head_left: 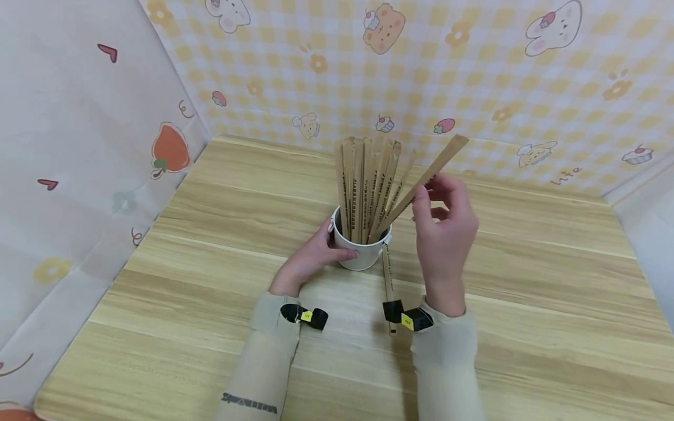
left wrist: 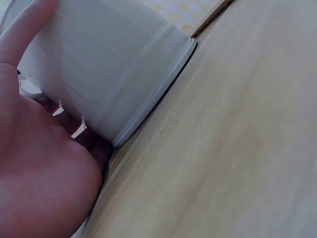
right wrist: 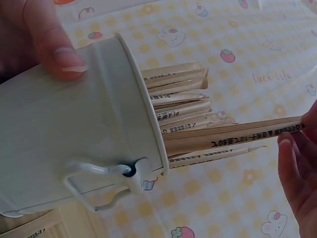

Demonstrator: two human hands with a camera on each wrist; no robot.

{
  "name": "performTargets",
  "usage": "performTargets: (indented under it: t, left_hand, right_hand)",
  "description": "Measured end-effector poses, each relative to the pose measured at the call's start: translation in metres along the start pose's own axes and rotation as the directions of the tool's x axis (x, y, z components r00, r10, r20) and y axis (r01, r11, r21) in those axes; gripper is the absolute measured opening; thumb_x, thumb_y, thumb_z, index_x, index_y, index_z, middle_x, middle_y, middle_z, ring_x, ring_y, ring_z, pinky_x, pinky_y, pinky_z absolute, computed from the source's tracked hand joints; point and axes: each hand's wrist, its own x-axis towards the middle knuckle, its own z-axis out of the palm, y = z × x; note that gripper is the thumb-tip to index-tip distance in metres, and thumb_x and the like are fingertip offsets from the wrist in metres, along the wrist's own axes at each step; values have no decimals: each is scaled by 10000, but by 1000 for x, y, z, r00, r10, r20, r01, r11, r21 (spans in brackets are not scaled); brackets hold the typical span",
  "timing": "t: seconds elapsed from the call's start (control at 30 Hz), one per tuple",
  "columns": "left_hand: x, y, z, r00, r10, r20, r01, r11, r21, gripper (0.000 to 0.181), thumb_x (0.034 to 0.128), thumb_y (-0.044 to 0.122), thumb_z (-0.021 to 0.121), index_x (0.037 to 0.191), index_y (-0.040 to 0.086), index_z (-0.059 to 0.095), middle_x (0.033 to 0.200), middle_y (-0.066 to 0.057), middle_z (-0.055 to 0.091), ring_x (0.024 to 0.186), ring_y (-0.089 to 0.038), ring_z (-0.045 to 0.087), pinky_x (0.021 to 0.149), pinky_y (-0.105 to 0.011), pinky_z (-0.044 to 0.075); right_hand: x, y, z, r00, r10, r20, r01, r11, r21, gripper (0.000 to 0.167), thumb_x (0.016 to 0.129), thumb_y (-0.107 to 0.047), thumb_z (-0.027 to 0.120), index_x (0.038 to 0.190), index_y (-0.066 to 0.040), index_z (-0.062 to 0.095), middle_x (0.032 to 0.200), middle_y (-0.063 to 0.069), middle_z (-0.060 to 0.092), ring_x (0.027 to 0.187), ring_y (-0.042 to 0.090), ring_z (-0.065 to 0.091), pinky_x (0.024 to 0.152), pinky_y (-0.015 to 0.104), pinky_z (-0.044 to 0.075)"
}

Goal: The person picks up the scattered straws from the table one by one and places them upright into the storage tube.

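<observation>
A small white metal bucket stands upright on the table, holding several straws in printed brown paper wrappers. My left hand grips the bucket from the left, thumb across its front and the other fingers around the far side, as the left wrist view shows. Between thumb and fingertips, my right hand pinches one wrapped straw partway up. That straw leans to the right, with its lower end inside the bucket. In the right wrist view a looped handle hangs at the bucket's side.
Another wrapped straw lies on the wooden table just right of the bucket, partly beneath the right wrist's camera strap. Behind the table rises a yellow checked sheet, and a pale patterned sheet borders the left.
</observation>
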Motion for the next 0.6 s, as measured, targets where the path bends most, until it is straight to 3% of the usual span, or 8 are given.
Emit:
performTargets:
  t: [0.33, 0.6]
  left_hand:
    - [-1, 1, -1, 1000, -6, -1, 6, 1000, 10, 932, 706, 122, 737, 1412, 179, 131, 1342, -78, 332, 1216, -236, 345, 996, -352, 305]
    - [1, -5, -2, 1000, 1, -4, -1, 1000, 11, 940, 704, 160, 747, 1415, 196, 135, 1357, -83, 324, 1229, -247, 331, 1013, -378, 278]
  right_hand:
    - [-2, 13, 5, 988, 74, 138, -62, 994, -90, 226, 865, -218, 550, 1019, -57, 585, 905, -27, 610, 777, 76, 567, 570, 217, 470]
    - [-4, 24, 11, 972, 135, 190, -101, 978, -181, 221, 856, -218, 560, 1018, -72, 591, 896, -19, 624, 771, 66, 572, 595, 223, 476]
